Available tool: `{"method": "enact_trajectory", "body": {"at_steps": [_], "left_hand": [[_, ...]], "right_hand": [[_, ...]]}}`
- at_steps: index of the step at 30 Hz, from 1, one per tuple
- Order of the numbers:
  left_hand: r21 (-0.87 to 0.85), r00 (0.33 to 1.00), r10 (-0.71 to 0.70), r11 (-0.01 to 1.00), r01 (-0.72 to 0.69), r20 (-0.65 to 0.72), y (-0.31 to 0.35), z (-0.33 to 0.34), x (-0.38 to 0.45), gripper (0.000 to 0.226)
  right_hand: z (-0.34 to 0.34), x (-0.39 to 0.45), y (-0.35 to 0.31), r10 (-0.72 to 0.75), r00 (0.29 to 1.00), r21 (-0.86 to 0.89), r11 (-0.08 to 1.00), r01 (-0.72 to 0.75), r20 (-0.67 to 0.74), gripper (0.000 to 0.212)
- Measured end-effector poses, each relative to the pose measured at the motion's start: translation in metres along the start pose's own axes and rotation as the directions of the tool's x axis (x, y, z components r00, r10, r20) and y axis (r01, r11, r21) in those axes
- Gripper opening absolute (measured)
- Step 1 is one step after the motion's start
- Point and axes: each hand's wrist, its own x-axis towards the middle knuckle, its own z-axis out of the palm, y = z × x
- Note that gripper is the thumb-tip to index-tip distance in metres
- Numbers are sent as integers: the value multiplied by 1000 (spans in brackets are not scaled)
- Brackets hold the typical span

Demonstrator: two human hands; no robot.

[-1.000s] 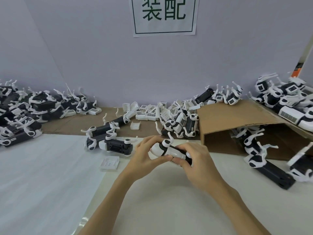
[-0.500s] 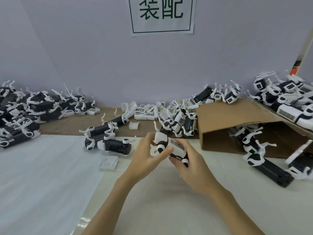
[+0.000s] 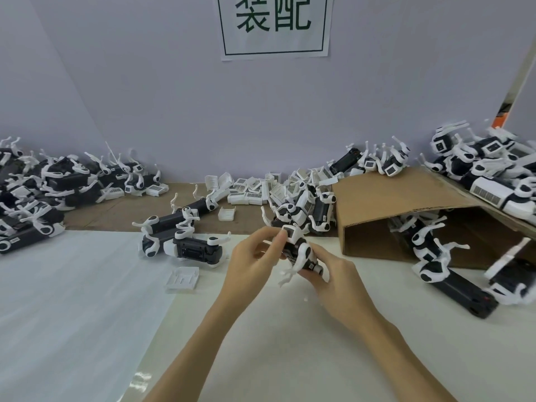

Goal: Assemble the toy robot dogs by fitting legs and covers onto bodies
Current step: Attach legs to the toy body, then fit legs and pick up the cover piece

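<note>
Over the desk (image 3: 290, 343), a left hand (image 3: 252, 262) pinches the toy dog's (image 3: 298, 250) end cover (image 3: 291, 232) while the right hand (image 3: 333, 274) grips its body from beneath.

Two hands are showing, the left hand (image 3: 251, 262) and the right hand (image 3: 338, 281), sharing one toy dog (image 3: 298, 252). One loose white cover (image 3: 182, 279) is lying near on the tabletop (image 3: 290, 343), and three dogs (image 3: 185, 242) are sitting just beyond it. One cardboard box (image 3: 406, 204) is lying at right. One paper sign (image 3: 275, 24) is hanging far back. The heaped dogs far left (image 3: 37, 192) and far right (image 3: 487, 169) are blurring together, perhaps a dozen each.
</note>
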Motion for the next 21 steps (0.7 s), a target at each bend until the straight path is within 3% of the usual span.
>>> {"method": "enact_trajectory", "body": {"at_steps": [3, 8, 11, 14, 16, 18, 20, 21], "left_hand": [[-82, 993, -111, 990, 113, 27, 0, -3, 2, 35], [-148, 956, -295, 945, 291, -5, -3, 1, 4, 45], [-338, 904, -426, 858, 388, -44, -7, -2, 8, 48], [-401, 897, -442, 825, 398, -18, -13, -13, 11, 52], [-326, 909, -417, 858, 396, 6, -17, -18, 12, 54], [-126, 932, -358, 929, 349, -53, -21, -20, 12, 63], [204, 958, -175, 953, 222, -227, -24, -25, 11, 75], [365, 953, -40, 918, 153, -299, -26, -29, 11, 73]], "right_hand": [[4, -1, 0, 16, 999, 90, 996, -19, 37, 39], [13, -3, -4, -33, 999, -121, 992, 33, -5, 53], [12, -2, -9, 113, 991, 92, 989, -119, 77, 54], [6, 3, -14, 280, 921, 324, 874, -361, 271, 67], [0, 4, -15, 279, 903, 379, 837, -396, 327, 56], [-5, 4, -15, 309, 876, 428, 781, -455, 369, 52], [-11, 8, -18, 396, 816, 483, 663, -571, 421, 58], [-16, 14, -20, 425, 791, 530, 588, -610, 439, 58]]}}
